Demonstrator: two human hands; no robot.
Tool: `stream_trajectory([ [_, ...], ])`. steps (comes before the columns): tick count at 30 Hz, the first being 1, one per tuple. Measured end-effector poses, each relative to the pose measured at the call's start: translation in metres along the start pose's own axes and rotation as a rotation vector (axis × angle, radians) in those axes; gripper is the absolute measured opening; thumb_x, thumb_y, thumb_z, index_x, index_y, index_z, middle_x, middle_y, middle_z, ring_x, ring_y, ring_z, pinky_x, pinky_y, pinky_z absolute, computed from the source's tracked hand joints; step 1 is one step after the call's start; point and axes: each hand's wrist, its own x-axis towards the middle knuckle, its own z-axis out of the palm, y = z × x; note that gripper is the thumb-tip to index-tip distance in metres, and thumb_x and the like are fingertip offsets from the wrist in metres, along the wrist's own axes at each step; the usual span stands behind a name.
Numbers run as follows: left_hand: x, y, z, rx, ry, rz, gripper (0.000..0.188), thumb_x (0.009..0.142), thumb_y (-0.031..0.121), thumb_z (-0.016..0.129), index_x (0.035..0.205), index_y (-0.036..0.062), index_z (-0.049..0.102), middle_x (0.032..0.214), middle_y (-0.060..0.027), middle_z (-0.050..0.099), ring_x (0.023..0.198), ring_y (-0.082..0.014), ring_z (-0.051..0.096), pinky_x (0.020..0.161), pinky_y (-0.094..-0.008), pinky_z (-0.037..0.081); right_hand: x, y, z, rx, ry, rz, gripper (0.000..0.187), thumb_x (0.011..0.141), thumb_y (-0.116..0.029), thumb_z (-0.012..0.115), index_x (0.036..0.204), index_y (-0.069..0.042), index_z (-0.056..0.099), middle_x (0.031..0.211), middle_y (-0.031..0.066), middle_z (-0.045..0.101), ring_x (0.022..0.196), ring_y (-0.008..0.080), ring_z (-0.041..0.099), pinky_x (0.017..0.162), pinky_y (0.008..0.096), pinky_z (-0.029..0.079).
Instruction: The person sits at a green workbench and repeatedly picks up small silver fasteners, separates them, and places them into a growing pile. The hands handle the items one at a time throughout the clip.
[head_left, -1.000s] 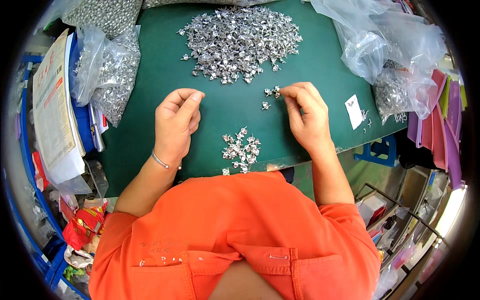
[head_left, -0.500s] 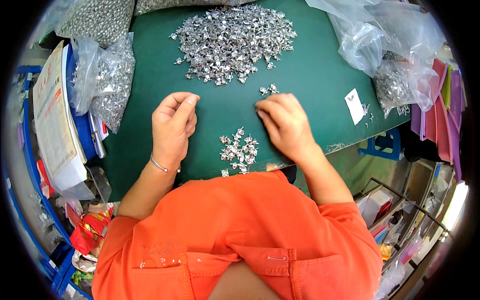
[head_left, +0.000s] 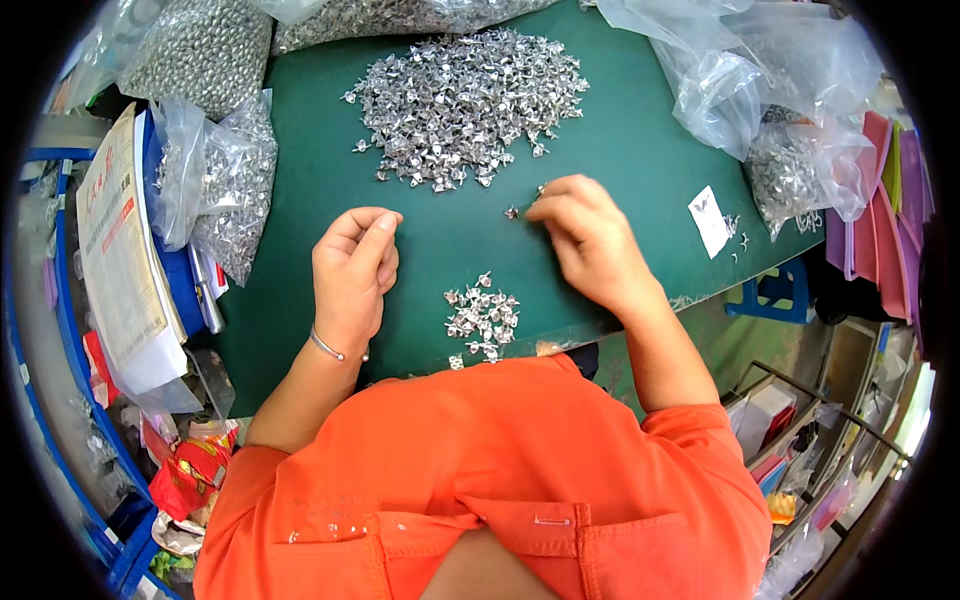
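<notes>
My left hand point(head_left: 355, 265) is closed above the green tabletop, its thumb pressed along the curled forefinger. Whatever it may hold is hidden. A silver bangle circles that wrist. My right hand point(head_left: 592, 238) has its fingers bent and brought together, slightly smeared. Beside its fingertips lies a small silver metal piece point(head_left: 512, 213), and another is partly covered by the fingers. Between my forearms, close to the front edge, sits a small group of winged metal pieces point(head_left: 482, 314). Beyond both hands spreads a big heap of similar pieces point(head_left: 460, 105).
Clear plastic bags of metal parts stand at the left point(head_left: 235, 190) and right point(head_left: 790, 165) of the green table point(head_left: 300, 310). A white paper slip point(head_left: 709, 220) lies on the right. Printed paper point(head_left: 115, 230) leans at the left; a blue stool point(head_left: 775, 292) stands below the right edge.
My right hand has moved outward and away from me, partly covering one of the loose pieces beside it. My left hand keeps its closed pose. The whole view has shifted slightly.
</notes>
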Motion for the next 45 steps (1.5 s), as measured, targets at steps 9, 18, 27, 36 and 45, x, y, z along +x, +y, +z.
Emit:
stream_trajectory([
  [9, -0.001, -0.002, 0.000, 0.017, -0.001, 0.011, 0.015, 0.099, 0.016, 0.062, 0.101, 0.0007, 0.063, 0.066, 0.0038, 0.045, 0.051, -0.0038, 0.037, 0.042, -0.0198, 0.025, 0.005, -0.007, 0.019, -0.229, 0.100, -0.061, 0.016, 0.079, -0.008, 0.073, 0.094, -0.009, 0.069, 0.095, 0.0052, 0.060, 0.090, 0.0274, 0.057, 0.077, 0.0401, 0.044],
  [18, -0.001, -0.002, 0.000, 0.016, 0.001, 0.006, 0.015, 0.099, 0.015, 0.061, 0.101, 0.0009, 0.063, 0.066, 0.0038, 0.045, 0.050, -0.0039, 0.036, 0.042, -0.0202, 0.025, -0.003, -0.006, -0.001, -0.152, -0.030, -0.094, 0.021, 0.075, 0.000, 0.064, 0.093, -0.008, 0.070, 0.094, 0.0065, 0.064, 0.088, 0.0300, 0.060, 0.077, 0.0405, 0.046],
  [27, -0.002, -0.002, -0.001, 0.012, 0.000, 0.008, 0.014, 0.099, 0.015, 0.061, 0.101, 0.0008, 0.063, 0.065, 0.0037, 0.045, 0.050, -0.0040, 0.036, 0.043, -0.0204, 0.025, -0.004, 0.002, -0.001, -0.001, 0.173, 0.134, 0.016, 0.085, 0.006, 0.063, 0.098, -0.002, 0.068, 0.091, 0.0145, 0.064, 0.085, 0.0336, 0.064, 0.074, 0.0387, 0.053],
  [36, 0.000, -0.003, -0.002, 0.004, -0.002, 0.008, 0.014, 0.099, 0.015, 0.061, 0.101, 0.0007, 0.063, 0.065, 0.0035, 0.045, 0.050, -0.0040, 0.037, 0.043, -0.0203, 0.025, -0.009, -0.004, 0.009, 0.098, -0.082, -0.030, 0.013, 0.082, -0.002, 0.072, 0.095, -0.002, 0.069, 0.089, 0.0115, 0.066, 0.084, 0.0315, 0.064, 0.076, 0.0396, 0.053],
  [45, -0.001, -0.001, -0.001, 0.010, -0.001, 0.007, 0.014, 0.099, 0.015, 0.061, 0.101, 0.0011, 0.062, 0.066, 0.0038, 0.045, 0.050, -0.0040, 0.037, 0.043, -0.0203, 0.026, 0.009, 0.006, 0.016, -0.179, 0.142, 0.035, 0.012, 0.082, -0.001, 0.069, 0.093, -0.003, 0.065, 0.091, 0.0123, 0.060, 0.085, 0.0348, 0.059, 0.075, 0.0428, 0.050],
])
